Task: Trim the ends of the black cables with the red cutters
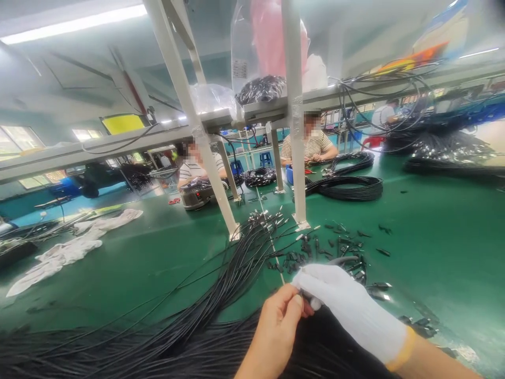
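Observation:
My bare left hand (278,321) is closed in a pinch, its fingertips meeting those of my right hand. A white glove with a yellow cuff covers my right hand (339,300), whose fingers are also closed. What lies between the fingertips is small, dark and mostly hidden. Just behind the glove, a curved dark grey piece (343,260) shows; I cannot tell whether it is held. Left of my hands runs a thick bundle of black cables (221,295), with metal-tipped ends (264,218) at its far end. Loose black plug pieces (295,258) lie scattered beyond the glove.
White shelf posts (299,184) stand on the green table (442,226). Coiled black cables (347,188) lie behind them, near a round metal device (195,196). A white cloth (74,250) lies at left. Two people in striped shirts sit opposite.

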Action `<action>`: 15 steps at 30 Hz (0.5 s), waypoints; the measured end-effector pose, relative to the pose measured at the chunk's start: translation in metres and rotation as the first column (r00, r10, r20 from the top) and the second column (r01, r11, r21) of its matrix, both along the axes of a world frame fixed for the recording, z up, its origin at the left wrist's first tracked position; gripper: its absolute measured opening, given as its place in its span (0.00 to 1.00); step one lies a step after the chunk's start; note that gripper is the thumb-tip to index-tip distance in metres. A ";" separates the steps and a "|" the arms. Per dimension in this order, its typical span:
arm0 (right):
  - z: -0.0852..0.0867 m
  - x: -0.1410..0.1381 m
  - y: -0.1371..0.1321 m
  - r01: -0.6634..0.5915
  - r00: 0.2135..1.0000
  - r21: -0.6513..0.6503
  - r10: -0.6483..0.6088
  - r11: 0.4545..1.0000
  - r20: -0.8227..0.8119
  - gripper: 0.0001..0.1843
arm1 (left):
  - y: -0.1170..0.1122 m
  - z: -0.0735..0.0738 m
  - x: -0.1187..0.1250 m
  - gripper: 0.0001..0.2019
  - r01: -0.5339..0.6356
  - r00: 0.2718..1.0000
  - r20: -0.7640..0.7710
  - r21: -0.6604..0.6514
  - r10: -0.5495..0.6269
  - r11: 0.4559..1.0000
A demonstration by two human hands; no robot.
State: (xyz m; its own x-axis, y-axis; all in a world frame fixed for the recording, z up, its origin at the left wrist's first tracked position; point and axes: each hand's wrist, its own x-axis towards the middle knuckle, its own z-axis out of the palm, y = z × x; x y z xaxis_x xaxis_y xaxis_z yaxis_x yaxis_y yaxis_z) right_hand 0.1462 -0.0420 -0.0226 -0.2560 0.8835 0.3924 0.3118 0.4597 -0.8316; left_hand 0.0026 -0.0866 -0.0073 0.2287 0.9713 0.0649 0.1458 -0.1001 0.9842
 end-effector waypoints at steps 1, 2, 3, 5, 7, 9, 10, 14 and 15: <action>0.000 0.000 0.001 -0.033 0.999 -0.023 0.033 0.999 -0.009 0.19 | 0.000 -0.001 -0.001 0.12 0.006 1.000 -0.004 0.006 -0.006 1.000; -0.001 -0.001 0.002 -0.062 0.998 -0.049 0.062 0.997 -0.018 0.20 | 0.000 -0.002 -0.001 0.12 0.012 1.000 -0.007 0.012 -0.012 1.000; 0.000 -0.001 0.003 -0.089 0.996 -0.085 0.087 0.992 -0.027 0.21 | 0.000 -0.003 -0.002 0.12 0.015 1.000 -0.007 0.018 -0.015 1.000; 0.001 -0.001 0.006 -0.142 0.989 -0.195 0.131 0.971 -0.067 0.20 | 0.000 -0.003 -0.002 0.12 0.016 1.000 -0.005 0.027 -0.015 1.000; 0.004 0.000 0.006 -0.178 0.982 -0.295 0.152 0.939 -0.108 0.19 | 0.000 -0.002 -0.001 0.13 0.005 1.000 -0.003 0.026 -0.005 1.000; 0.008 0.000 0.004 -0.185 0.981 -0.334 0.150 0.924 -0.126 0.18 | 0.001 -0.002 0.000 0.14 -0.007 1.000 0.014 0.008 0.007 1.000; 0.010 0.000 0.002 -0.176 0.982 -0.331 0.143 0.927 -0.121 0.18 | 0.001 -0.001 0.001 0.14 -0.012 1.000 0.027 -0.008 0.012 1.000; 0.015 -0.001 -0.008 -0.010 0.989 -0.115 0.026 0.993 0.143 0.20 | 0.002 -0.002 0.003 0.12 -0.042 0.995 0.088 -0.076 0.049 0.996; 0.016 -0.001 -0.010 0.009 0.977 -0.028 -0.002 1.000 0.212 0.21 | 0.003 -0.003 0.003 0.12 -0.050 0.993 0.104 -0.091 0.059 0.995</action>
